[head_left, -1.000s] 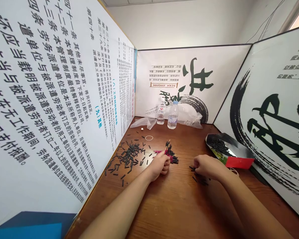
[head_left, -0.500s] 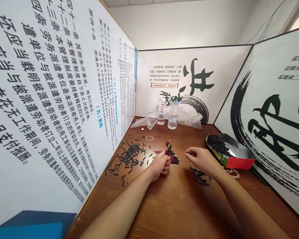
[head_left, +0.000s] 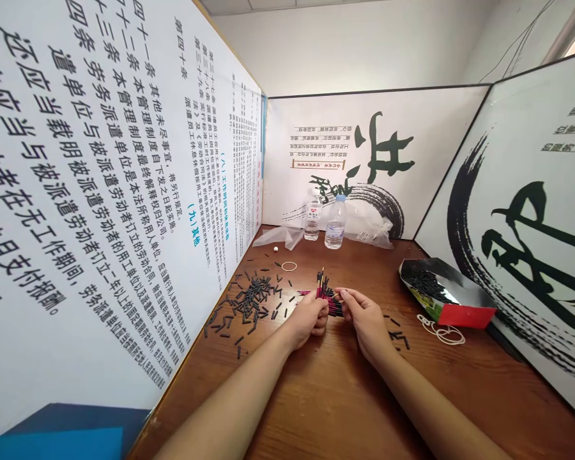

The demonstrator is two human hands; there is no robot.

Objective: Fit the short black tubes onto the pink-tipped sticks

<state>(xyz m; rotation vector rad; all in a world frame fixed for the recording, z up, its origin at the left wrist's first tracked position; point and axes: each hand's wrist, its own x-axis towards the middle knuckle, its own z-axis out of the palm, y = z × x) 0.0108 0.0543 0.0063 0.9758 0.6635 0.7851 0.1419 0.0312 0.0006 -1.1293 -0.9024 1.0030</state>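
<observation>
My left hand (head_left: 311, 319) is wrapped round a bundle of thin sticks (head_left: 322, 284), held upright. Their upper ends are black, and a few show bare gold-coloured tips. My right hand (head_left: 359, 310) is close beside the bundle, thumb and forefinger pinched together; what they hold is too small to make out. Behind and between the hands lies a pile of pink and black sticks (head_left: 335, 308), partly covered by my fingers. Several short black tubes (head_left: 400, 338) lie beside my right wrist, partly hidden by it.
Many short black tubes (head_left: 252, 300) are scattered on the wooden table (head_left: 311, 396) at left. An open bag (head_left: 464, 313) of them lies at right, near white bands (head_left: 443, 332). Two water bottles (head_left: 335, 223) and clear plastic (head_left: 374, 231) stand at the back; printed panels (head_left: 374, 108) enclose the table.
My right hand has moved left from above the short black tubes to the bundle. My left hand stays in place, still gripping the sticks.
</observation>
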